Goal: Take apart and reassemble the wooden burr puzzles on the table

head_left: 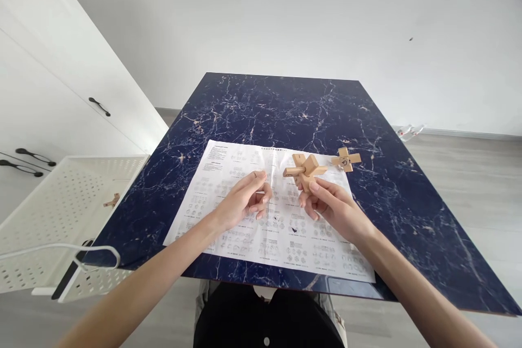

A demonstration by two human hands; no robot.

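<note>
My right hand (336, 205) pinches an interlocking wooden puzzle (305, 167) between thumb and fingers, above the printed sheet. The puzzle is made of light wood bars crossed through one another; its lower bar is partly hidden by my fingertips. To its left, my left hand (244, 198) is apart from the puzzle, fingers curled in and thumb close to the index finger, with nothing visible in it. Under both hands lies a white instruction sheet (190, 228) with small diagrams. A second wooden cross puzzle (346, 159), marked with a dark symbol, rests at the sheet's upper right corner.
The sheet lies on a dark blue marbled table (261, 103). At left stands a white perforated cart (53, 206) with a small wooden piece (111, 200) in it and a white cable (61, 247) across it. White cabinets (73, 60) with black handles are beyond.
</note>
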